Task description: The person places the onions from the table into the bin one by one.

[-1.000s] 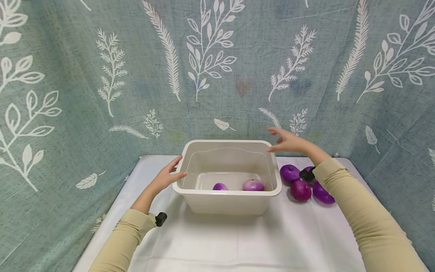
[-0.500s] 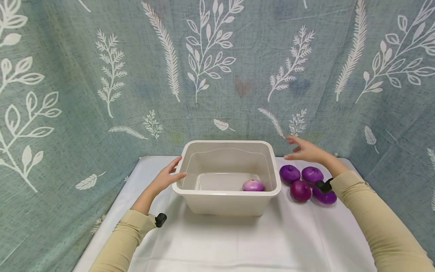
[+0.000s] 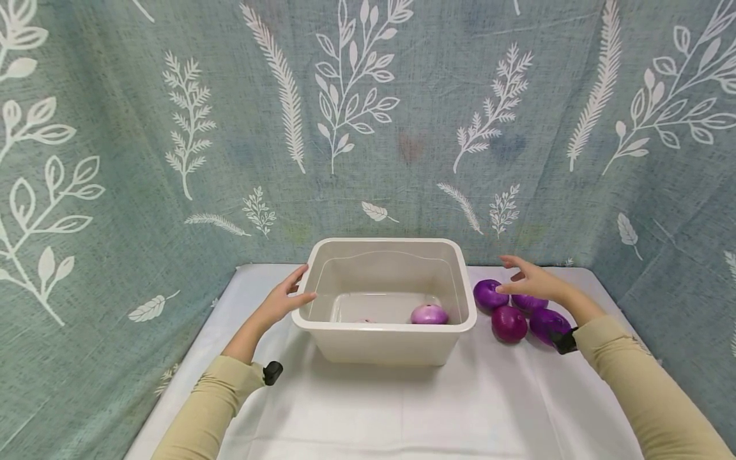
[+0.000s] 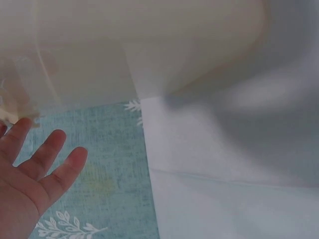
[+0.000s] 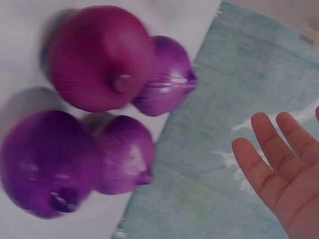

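A pale grey plastic tub stands on the table, with a purple onion inside at the right. Only a sliver of another onion shows above the front wall, left of it. My left hand is at the tub's left rim, fingers spread and thumb over the edge; whether it presses there I cannot tell. To the right of the tub my right hand hovers over a cluster of several onions, holding nothing. In the right wrist view its fingers are extended, apart from the onions.
A white cloth covers the table. Behind the tub and along both sides hangs a green curtain with white leaf prints. The onions lie close together near the tub's right wall.
My right hand has moved right and down from the tub's right rim to above the onions. The left onion in the tub has dropped mostly from sight. My left hand stays put.
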Tool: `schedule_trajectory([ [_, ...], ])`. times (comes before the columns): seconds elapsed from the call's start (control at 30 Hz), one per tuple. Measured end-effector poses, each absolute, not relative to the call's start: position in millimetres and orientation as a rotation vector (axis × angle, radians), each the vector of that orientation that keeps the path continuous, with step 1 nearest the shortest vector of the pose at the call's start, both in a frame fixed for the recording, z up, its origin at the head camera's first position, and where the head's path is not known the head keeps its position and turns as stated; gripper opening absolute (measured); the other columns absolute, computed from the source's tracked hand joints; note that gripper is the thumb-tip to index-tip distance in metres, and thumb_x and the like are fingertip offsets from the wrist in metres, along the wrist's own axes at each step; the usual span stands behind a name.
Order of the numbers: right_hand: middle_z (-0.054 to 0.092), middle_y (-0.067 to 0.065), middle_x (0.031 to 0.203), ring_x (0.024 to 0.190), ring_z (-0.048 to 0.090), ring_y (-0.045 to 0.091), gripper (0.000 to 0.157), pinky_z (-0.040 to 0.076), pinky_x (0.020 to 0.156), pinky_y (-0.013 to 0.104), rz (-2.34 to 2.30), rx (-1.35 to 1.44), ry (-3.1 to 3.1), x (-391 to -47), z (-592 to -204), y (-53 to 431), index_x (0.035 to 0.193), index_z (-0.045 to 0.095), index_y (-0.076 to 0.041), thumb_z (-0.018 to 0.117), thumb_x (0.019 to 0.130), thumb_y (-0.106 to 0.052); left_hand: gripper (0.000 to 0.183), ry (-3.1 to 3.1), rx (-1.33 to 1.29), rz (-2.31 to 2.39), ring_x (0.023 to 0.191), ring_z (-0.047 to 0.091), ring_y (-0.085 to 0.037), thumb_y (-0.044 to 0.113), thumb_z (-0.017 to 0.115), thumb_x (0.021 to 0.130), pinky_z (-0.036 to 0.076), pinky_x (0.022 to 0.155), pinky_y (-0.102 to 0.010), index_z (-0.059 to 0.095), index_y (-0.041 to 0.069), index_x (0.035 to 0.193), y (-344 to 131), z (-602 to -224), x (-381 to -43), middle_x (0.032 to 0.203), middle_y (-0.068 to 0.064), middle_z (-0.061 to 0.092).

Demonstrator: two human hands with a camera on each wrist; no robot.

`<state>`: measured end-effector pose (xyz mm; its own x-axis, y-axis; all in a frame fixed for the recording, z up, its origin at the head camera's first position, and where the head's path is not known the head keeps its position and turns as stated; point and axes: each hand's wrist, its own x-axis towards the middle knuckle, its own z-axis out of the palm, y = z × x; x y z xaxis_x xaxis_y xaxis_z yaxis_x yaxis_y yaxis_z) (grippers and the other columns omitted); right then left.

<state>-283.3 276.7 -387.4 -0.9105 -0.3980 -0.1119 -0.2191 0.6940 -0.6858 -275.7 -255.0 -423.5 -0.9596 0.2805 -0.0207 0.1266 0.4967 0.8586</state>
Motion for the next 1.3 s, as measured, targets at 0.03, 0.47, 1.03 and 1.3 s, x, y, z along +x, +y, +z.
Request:
schedule_trajectory([
  [0.03,0.028,0.030,0.139,0.119,0.040,0.048,0.085,0.041,0.090,0.055,-1.024,-0.486,2.657,-282,-391,278,0.144,0.016,0.001,0.064,0.084,-0.036,0.076,2.582,0.352,1.455,0.129,0.033,-0.040,0.030,0.059,0.088,0.038,0.094,-0.056,0.014,0.017,0.149,-255,-424,-275,0.149,-0.018,0.020],
  [0.47,0.032,0.035,0.135,0.117,0.041,0.051,0.083,0.039,0.091,0.058,-1.045,-0.466,2.669,-267,-431,291,0.140,0.021,0.006,0.064,0.083,-0.036,0.075,2.575,0.394,1.455,0.127,0.034,-0.039,0.032,0.058,0.089,0.040,0.093,-0.055,0.014,0.017,0.149,-254,-422,-273,0.149,-0.017,0.022],
  [1.03,0.040,0.035,0.130,0.121,0.036,0.049,0.077,0.031,0.097,0.060,-1.063,-0.495,2.752,-256,-472,292,0.133,0.034,0.012,0.070,0.079,-0.029,0.072,2.550,0.361,1.468,0.127,0.033,-0.043,0.020,0.055,0.091,0.037,0.095,-0.057,0.013,0.007,0.148,-243,-397,-258,0.148,-0.022,0.021],
  [1.3,0.039,0.033,0.131,0.119,0.035,0.050,0.075,0.032,0.092,0.064,-1.006,-0.464,2.855,-256,-491,292,0.129,0.042,0.008,0.073,0.076,-0.034,0.076,2.572,0.366,1.458,0.127,0.036,-0.038,0.032,0.058,0.089,0.039,0.095,-0.054,0.013,0.016,0.149,-253,-420,-273,0.148,-0.018,0.024],
])
